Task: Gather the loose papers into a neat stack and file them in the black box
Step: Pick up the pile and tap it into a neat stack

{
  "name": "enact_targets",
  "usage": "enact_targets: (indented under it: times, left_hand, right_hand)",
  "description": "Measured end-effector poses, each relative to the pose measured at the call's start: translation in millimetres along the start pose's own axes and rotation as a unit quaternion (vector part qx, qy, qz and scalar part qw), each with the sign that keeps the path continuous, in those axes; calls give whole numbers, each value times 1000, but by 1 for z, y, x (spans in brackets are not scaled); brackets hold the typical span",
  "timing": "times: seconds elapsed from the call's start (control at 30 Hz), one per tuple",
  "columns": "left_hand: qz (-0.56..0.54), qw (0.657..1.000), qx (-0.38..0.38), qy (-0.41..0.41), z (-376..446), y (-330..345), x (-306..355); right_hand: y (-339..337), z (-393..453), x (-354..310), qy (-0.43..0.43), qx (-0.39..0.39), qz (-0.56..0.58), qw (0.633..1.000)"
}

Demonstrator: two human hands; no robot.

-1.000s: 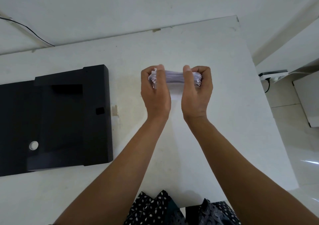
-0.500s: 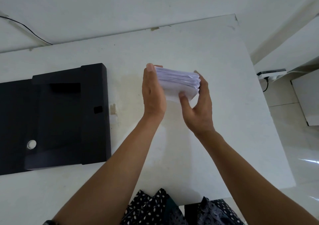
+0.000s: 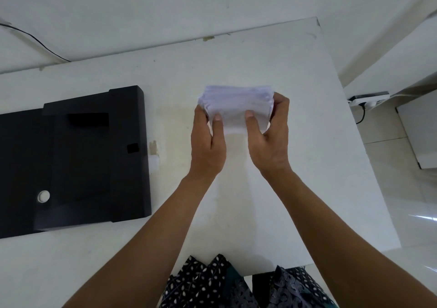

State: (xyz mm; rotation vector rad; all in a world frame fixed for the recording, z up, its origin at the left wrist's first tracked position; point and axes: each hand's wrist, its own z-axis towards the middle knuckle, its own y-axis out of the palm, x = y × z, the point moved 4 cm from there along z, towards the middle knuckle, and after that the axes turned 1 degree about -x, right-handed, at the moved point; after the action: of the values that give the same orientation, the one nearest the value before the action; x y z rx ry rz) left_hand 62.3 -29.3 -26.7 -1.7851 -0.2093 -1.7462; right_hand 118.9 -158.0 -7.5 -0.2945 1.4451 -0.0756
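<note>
A thick stack of white papers (image 3: 236,105) is held between both hands above the middle of the white table (image 3: 295,177). My left hand (image 3: 207,142) grips its left side with the thumb on top. My right hand (image 3: 269,137) grips its right side, thumb on top and fingers wrapped around the right edge. The sheets' far edges look slightly fanned. The black box (image 3: 71,161) lies open and flat at the left of the table, well apart from the hands, with a white round button (image 3: 43,196) on its inside.
A small white scrap and a brownish mark (image 3: 153,153) lie just right of the box. A black cable (image 3: 35,39) runs along the wall at far left. A power strip (image 3: 369,98) sits beyond the table's right edge. Patterned clothing (image 3: 212,284) shows at the near edge.
The stack was gripped with both fists on its long edge, then turned. Now it lies flatter between both hands, thumbs on top, at about the same spot over the table.
</note>
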Motion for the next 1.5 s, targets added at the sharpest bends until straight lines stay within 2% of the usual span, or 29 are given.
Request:
enact_targets:
  times: [0.17,0.27,0.37,0.43,0.5,0.53,0.6,0.63,0.67,0.73,0.8,0.87,0.9,0.93,1.03,1.17,1.23,1.33,1.5]
  left_hand:
    - [53,998,-37,-26,-12,4,-16]
    - [35,999,-25,-2,-11,0,-7]
    - [64,993,-75,-66,-9,0,-18]
    - [73,990,-93,-75,-5,-6,-17]
    - [82,994,-65,-23,10,-22,2]
    - [110,992,-60,34,19,-30,17]
    - [194,965,-99,148,39,-41,45]
    - [235,948,-137,164,48,-44,55]
    - [261,939,-175,137,56,-46,58]
    - [233,947,-220,31,63,-50,49]
    - [175,963,-201,-37,61,-54,35]
    - [84,979,-165,-87,51,-53,18]
    - [40,982,-149,-108,44,-50,9]
    - [15,983,-132,-123,36,-46,0]
    - [26,989,-95,-107,20,-36,-15]
    - [95,994,-45,-29,14,-37,-13]
    - [130,991,-28,-6,11,-37,-16]
    - [146,987,-57,-20,3,-30,-29]
    - [159,987,-17,0,1,-28,-28]
  right_hand:
    - [1,-12,30,18,-54,-69,996]
    - [-4,-12,29,7,-37,-79,996]
    - [-5,-15,36,46,-62,-98,992]
    - [-8,-14,38,56,-80,-117,988]
    - [-13,-10,30,30,-97,-123,987]
    - [-15,-6,24,15,-118,-129,984]
    - [-17,1,10,-27,-183,-157,970]
    - [-18,6,4,-50,-207,-173,962]
    - [-20,11,-2,-66,-214,-183,957]
    - [-26,18,-8,-51,-179,-148,971]
    - [-34,20,0,67,-108,14,992]
    - [-32,13,20,206,-95,173,958]
    - [-28,8,29,238,-116,172,949]
    - [-23,5,35,246,-140,122,951]
    - [-17,3,36,163,-138,-63,975]
    - [-22,5,25,26,-75,-132,988]
    - [-23,0,40,-2,-84,-170,982]
    - [-17,-9,67,-27,-121,-288,950]
    - [-18,-4,56,-88,-61,-282,954]
